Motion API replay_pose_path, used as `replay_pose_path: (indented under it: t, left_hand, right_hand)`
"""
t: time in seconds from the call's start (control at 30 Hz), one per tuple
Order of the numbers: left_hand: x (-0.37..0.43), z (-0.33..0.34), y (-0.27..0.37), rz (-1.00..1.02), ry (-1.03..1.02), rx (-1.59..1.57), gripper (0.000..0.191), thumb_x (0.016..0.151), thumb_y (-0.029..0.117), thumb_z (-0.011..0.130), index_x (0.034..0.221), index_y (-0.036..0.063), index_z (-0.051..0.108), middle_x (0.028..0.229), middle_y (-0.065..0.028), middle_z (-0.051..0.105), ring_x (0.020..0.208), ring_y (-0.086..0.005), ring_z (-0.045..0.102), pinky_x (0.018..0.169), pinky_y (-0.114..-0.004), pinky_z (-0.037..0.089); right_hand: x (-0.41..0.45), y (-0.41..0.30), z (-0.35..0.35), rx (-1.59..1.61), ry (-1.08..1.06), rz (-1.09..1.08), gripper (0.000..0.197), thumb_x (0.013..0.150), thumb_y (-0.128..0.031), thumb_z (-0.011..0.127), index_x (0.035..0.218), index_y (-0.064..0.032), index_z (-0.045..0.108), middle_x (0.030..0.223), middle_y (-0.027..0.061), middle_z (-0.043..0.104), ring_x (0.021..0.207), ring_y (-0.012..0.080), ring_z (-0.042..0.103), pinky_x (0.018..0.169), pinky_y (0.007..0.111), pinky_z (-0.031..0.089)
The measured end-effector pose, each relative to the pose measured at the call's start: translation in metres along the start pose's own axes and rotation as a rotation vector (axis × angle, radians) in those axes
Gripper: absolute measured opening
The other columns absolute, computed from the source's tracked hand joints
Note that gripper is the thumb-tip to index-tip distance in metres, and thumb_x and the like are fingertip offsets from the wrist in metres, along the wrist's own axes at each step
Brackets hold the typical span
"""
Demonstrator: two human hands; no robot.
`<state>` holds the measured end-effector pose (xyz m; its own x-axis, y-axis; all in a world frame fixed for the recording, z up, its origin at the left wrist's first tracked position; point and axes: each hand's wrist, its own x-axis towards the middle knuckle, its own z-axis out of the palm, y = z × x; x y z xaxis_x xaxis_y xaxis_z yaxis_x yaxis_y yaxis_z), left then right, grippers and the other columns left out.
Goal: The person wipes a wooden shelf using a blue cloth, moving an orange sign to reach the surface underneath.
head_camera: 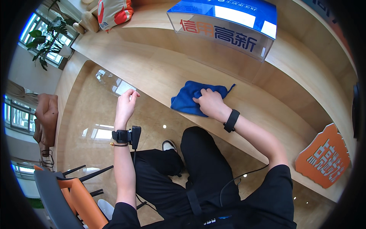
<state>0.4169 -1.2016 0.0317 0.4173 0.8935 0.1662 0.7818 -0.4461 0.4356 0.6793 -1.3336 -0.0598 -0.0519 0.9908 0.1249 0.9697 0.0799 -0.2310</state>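
Observation:
A crumpled blue cloth (pixel 187 97) lies on a pale wooden shelf (pixel 148 64), with its hanging loop pointing away to the right. My right hand (pixel 211 102) presses down on it from above, fingers bent into the fabric. Off the shelf's front edge, over the glossy floor, hovers my left hand (pixel 127 101). Its fingers are loosely curled in, and nothing shows in them. Each wrist wears a black strap, the left one carrying a small black device (pixel 136 137).
A clear acrylic box (pixel 223 40) with a blue top stands behind the cloth. An orange lettered sign (pixel 323 160) is at right. An orange-and-white bag (pixel 114 14) sits far left. A grey and orange chair (pixel 83 197) stands at lower left, and a cable (pixel 243 174) hangs by my right arm.

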Motion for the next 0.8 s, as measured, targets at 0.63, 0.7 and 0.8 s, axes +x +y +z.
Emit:
replay_pose_path:
  t: [0.63,0.7,0.8]
  left_hand:
    - [0.009,0.027,0.024,0.131,-0.026,-0.017,0.024,0.086,0.021,0.047,0.082,0.0033,0.062,0.069,-0.0182,0.058,0.063,-0.0310,0.058,0.058,-0.036,0.043]
    - [0.010,0.027,0.040,0.102,-0.058,-0.014,0.024,0.086,0.021,0.047,0.082,0.0034,0.063,0.067,-0.0181,0.058,0.062,-0.0309,0.058,0.058,-0.036,0.043]
    - [0.014,0.030,0.051,0.081,-0.098,-0.028,0.023,0.086,0.020,0.047,0.082,0.0021,0.062,0.063,-0.0152,0.055,0.058,-0.0252,0.054,0.055,-0.033,0.041]
  right_hand:
    - [-0.042,0.049,-0.028,0.139,-0.022,0.168,0.032,0.071,-0.013,0.058,0.101,-0.0196,0.067,0.086,0.0095,0.056,0.084,0.0287,0.056,0.067,0.038,0.048]
    - [-0.044,0.072,-0.030,0.022,0.106,0.338,0.034,0.072,-0.014,0.059,0.106,-0.0192,0.064,0.088,0.0104,0.055,0.086,0.0285,0.055,0.066,0.038,0.048]
    - [-0.055,0.063,-0.023,-0.152,0.100,0.321,0.035,0.073,-0.016,0.060,0.108,-0.0187,0.062,0.089,0.0111,0.055,0.085,0.0281,0.054,0.066,0.038,0.047]
